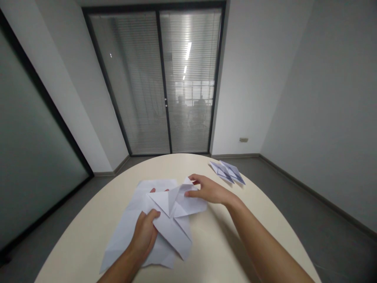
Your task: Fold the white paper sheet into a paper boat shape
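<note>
- Paper (173, 220), partly folded, lay near the middle of the round table (235, 243), on top of a flat creased sheet (129, 224).
- Head view: the left hand (145, 234) pinched the folded paper's left edge, thumb on top and fingers under it. I think this was to keep it from sliding.
- Head view: the right hand (207, 190) gripped a small flap (187, 182) at the far corner between thumb and fingers. The flap stood up a little, as if it was being bent over.
- Head view: the folded paper had a point at the near end, aimed toward the person and a bit to the right. Its long line ran from that near point up to the far flap, so it sat slanted on the table.
- Head view: two folded pieces (227, 172) lay well apart, near the far right rim, likely put out of the way.
- Head view: behind the table were glass doors (160, 82) with blinds.
</note>
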Motion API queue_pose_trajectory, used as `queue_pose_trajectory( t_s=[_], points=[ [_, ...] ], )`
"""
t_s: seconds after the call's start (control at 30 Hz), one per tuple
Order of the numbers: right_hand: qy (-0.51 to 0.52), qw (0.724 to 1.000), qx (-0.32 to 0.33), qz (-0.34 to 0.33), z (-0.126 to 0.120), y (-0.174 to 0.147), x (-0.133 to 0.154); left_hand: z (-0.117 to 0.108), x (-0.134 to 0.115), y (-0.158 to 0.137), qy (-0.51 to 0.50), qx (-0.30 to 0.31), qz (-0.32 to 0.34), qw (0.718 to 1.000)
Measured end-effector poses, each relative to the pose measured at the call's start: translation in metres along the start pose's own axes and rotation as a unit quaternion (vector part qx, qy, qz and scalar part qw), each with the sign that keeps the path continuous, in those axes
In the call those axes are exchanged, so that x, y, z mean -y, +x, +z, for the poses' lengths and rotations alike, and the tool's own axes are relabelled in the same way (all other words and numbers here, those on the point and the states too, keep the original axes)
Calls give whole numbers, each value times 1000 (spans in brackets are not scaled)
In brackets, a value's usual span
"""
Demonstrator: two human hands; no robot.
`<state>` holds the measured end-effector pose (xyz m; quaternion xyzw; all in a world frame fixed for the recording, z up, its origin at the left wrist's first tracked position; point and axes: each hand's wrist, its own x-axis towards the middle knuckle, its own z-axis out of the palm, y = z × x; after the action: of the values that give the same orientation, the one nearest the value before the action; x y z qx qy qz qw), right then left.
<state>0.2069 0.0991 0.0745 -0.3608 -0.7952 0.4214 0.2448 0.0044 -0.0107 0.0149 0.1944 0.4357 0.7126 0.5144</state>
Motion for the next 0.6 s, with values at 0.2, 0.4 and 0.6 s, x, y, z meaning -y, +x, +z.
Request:
queue_pose_trajectory(
  t_s=[0.2,0.4,0.6],
  points=[
    [9,999,-45,24,-5,3,-5,-1,2,-2,-31,2,-57,998],
    [83,984,-126,90,-7,2,-3,-2,-3,-2,-58,6,-74,996],
    [24,982,-180,59,-18,2,-14,-6,-5,4,-69,10,-45,997]
  ],
)
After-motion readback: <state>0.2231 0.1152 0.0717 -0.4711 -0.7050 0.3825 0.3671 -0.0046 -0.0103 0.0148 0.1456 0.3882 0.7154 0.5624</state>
